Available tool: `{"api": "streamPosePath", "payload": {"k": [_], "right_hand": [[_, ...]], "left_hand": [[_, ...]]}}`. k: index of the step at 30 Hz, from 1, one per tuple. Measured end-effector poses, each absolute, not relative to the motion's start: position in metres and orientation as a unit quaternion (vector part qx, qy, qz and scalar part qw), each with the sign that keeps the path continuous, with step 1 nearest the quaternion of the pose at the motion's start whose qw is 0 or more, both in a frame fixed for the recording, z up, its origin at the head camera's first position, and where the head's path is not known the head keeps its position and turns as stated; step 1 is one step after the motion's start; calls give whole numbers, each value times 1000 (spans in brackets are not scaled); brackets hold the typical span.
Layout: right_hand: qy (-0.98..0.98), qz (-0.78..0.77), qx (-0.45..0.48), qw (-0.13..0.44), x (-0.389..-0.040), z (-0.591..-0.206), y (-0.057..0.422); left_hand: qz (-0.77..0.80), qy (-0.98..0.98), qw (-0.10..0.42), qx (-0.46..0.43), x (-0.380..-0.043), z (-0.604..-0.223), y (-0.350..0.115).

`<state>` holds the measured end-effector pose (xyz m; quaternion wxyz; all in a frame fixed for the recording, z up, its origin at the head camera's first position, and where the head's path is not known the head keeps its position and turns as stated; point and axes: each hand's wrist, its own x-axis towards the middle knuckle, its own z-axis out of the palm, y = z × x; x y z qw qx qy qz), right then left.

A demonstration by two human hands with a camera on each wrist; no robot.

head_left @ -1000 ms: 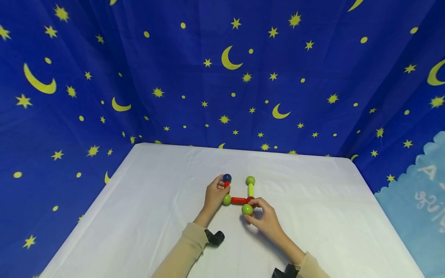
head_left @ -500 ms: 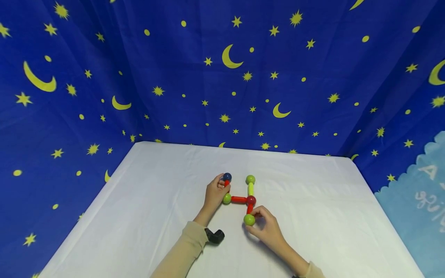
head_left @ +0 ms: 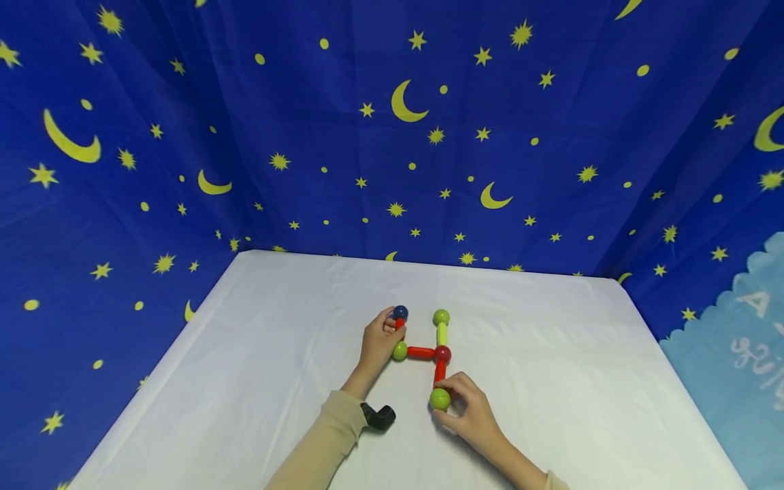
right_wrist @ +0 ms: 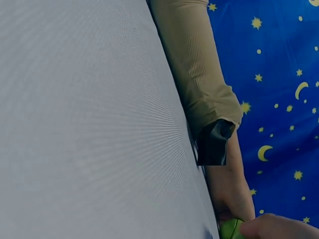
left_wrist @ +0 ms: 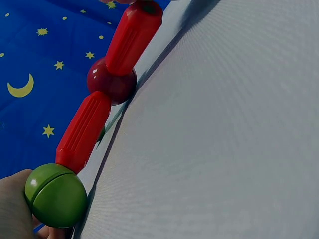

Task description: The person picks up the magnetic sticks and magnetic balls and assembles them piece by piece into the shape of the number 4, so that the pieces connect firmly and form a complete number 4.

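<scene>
On the white tabletop lies a joined figure of magnetic balls and rods. My left hand (head_left: pixel 376 347) grips the upright red rod (head_left: pixel 400 324) at its left side, between a blue ball (head_left: pixel 401 313) and a green ball (head_left: pixel 400 350). A crosswise red rod (head_left: pixel 420 352) runs to a dark red ball (head_left: pixel 442 354). From that ball a yellow-green rod (head_left: pixel 442 334) leads to a far green ball (head_left: pixel 441 317), and another red rod (head_left: pixel 439 371) comes toward me. At its near end my right hand (head_left: pixel 474 415) pinches a grooved green ball (head_left: pixel 439 399) between thumb and fingers.
White cloth covers the table (head_left: pixel 275 340). Behind and beside it hangs a blue curtain (head_left: pixel 343 136) with yellow moons and stars. A light-blue lettered panel (head_left: pixel 741 347) stands at the right. A black wrist mount (head_left: pixel 380 417) sits on the left sleeve.
My right hand has drawn the grooved green ball toward me. The near red rod, partly covered before, now shows in line between it and the dark red ball. My left hand stays put.
</scene>
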<state>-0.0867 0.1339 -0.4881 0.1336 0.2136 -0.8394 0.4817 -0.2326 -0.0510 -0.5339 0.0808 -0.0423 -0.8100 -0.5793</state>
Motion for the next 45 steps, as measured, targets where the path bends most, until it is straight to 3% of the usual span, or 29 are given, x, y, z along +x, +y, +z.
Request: {"api": "streamPosePath", "payload": {"k": [14, 30, 40, 45], "right_hand": [[-865, 465, 157, 103, -99, -527, 142], [-879, 453, 134, 68, -100, -526, 144], [-863, 458, 121, 175, -121, -522, 152], [-890, 425, 42, 163, -153, -504, 172]], "left_hand": [[-575, -812, 86, -42, -232, -536, -50], [-576, -813, 78, -39, -233, -534, -50], [-553, -826, 100, -39, -233, -530, -54], [-504, -857, 106, -20, -236, -522, -60]]}}
